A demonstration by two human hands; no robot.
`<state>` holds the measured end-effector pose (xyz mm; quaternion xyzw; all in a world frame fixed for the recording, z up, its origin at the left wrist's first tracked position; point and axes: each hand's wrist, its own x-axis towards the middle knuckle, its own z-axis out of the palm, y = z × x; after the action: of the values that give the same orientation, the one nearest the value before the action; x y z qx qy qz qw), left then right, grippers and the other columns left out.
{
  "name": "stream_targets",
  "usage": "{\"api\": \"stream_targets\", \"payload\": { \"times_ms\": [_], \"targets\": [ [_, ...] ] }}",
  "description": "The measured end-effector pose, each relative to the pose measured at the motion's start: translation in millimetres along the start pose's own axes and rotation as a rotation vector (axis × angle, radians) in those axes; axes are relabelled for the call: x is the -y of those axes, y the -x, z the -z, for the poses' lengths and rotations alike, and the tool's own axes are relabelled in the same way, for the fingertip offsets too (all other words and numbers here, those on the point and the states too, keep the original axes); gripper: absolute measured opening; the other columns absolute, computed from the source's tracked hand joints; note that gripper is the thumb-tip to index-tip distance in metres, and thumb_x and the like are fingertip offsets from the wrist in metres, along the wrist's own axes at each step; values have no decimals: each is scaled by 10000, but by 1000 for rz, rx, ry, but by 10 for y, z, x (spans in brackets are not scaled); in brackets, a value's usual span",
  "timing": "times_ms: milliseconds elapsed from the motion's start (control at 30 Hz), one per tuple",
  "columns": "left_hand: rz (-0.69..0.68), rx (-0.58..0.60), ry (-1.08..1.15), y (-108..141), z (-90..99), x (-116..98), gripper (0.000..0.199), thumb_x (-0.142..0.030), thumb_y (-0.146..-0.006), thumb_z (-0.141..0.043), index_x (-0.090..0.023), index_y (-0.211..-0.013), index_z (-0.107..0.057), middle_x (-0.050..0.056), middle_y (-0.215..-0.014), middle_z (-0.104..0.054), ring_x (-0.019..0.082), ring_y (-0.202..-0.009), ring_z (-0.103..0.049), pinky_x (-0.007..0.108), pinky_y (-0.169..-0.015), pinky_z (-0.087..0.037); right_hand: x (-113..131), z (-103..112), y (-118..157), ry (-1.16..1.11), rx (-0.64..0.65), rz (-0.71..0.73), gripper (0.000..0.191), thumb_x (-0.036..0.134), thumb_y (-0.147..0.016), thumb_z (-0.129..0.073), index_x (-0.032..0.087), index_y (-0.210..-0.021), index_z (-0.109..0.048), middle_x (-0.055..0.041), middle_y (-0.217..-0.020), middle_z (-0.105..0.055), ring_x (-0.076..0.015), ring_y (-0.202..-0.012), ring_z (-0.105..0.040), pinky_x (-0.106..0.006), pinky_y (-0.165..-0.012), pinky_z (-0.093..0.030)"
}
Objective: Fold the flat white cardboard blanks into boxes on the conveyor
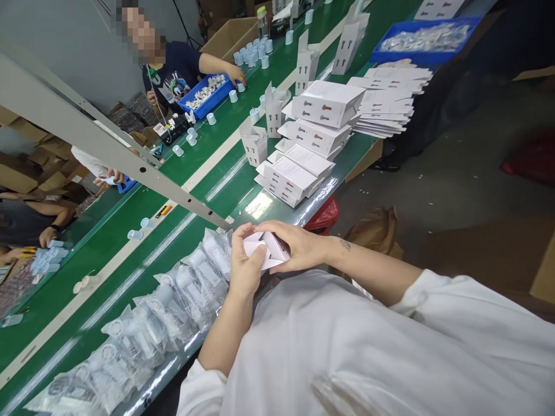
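Note:
Close to my body, a small white cardboard box [277, 249] is held between both hands, one end with its flaps facing me. My left hand [247, 263] grips its left side, the thumb pressing on a flap. Around the right side and top of the box curl the fingers of my right hand [299, 245]. Left of my hands, a row of clear plastic bags [160, 315] with white parts inside lies along the bench edge. Beyond the box are stacked white boxes [299, 167] with small printed pictures.
Flat white cartons [385, 98] lie in a pile beside a blue tray [381, 55] of bagged parts. Several open boxes [254, 144] stand upright on the green bench [191, 216]. A metal post [143, 167] slants across the left. Co-workers sit opposite, near light-blue cups [251, 55].

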<state>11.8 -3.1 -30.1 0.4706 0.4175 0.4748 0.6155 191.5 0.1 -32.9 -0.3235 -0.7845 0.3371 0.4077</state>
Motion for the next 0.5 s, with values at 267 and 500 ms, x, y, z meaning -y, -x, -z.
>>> {"api": "stream_targets", "payload": {
  "times_ms": [267,500],
  "targets": [
    [56,120,-94,19,174,52,709,-378,-784,-779,-328,-1404,-439,66,-1350,-512,246,-1229,-574,431,-1060,-487,-6,61,-15,-10,55,-59,881,408,-703,-882,226,-1435,-425,-124,-1356,-597,-274,-1182,-628,-400,-984,-525],
    [-35,-40,59,20,107,105,697,-605,-823,-704,-321,-1402,-438,98,-1429,-493,278,-1360,-495,452,-1116,-444,-102,-161,-57,25,-78,150,873,372,-771,-839,244,-1465,-325,-147,-1325,-558,-289,-1238,-577,-446,-1012,-523]
  ]
}}
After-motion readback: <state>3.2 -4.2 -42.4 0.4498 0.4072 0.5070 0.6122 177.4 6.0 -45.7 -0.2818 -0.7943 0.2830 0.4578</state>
